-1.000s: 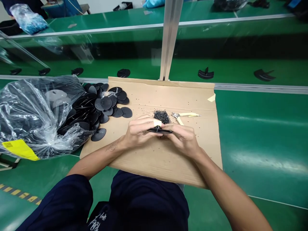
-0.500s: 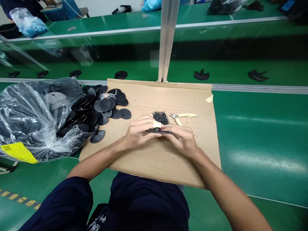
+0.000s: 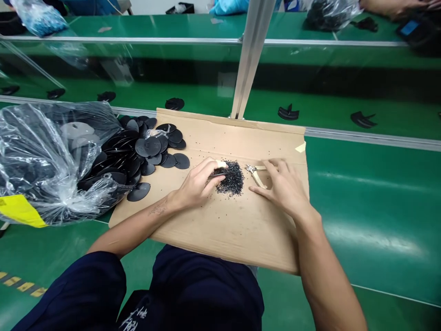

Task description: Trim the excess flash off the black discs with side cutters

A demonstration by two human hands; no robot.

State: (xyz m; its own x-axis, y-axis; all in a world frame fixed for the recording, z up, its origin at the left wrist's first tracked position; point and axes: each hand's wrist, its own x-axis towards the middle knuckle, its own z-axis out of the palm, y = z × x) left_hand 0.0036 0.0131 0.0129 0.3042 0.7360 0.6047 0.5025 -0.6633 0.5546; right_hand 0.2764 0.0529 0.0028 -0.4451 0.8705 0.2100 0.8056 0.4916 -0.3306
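My left hand [image 3: 200, 185] grips a thin black plastic disc [image 3: 219, 173], seen nearly edge-on and mostly covered by my fingers. A pale wrap covers one fingertip. Right beside this disc spreads a pile of tiny black plastic bits [image 3: 231, 183] on the cardboard. My right hand [image 3: 282, 186] is open above the side cutters [image 3: 257, 176], thumb and fingers apart on either side of the cream handles. The cutters lie on the cardboard with their jaws pointing left and handles spread; my fingers partly hide one handle.
The cardboard sheet [image 3: 206, 230] covers the bench before me. At left, several black discs [image 3: 151, 146] spill from a clear plastic bag [image 3: 44, 161]. A metal post [image 3: 251, 59] rises behind the cardboard. Black parts [image 3: 288, 112] sit along the green strip beyond. Another person's arm [image 3: 392, 7] shows top right.
My right hand has let go of the disc and moved right to the side cutters, opening. My left hand keeps the disc, slightly further left. The view has shifted a little.
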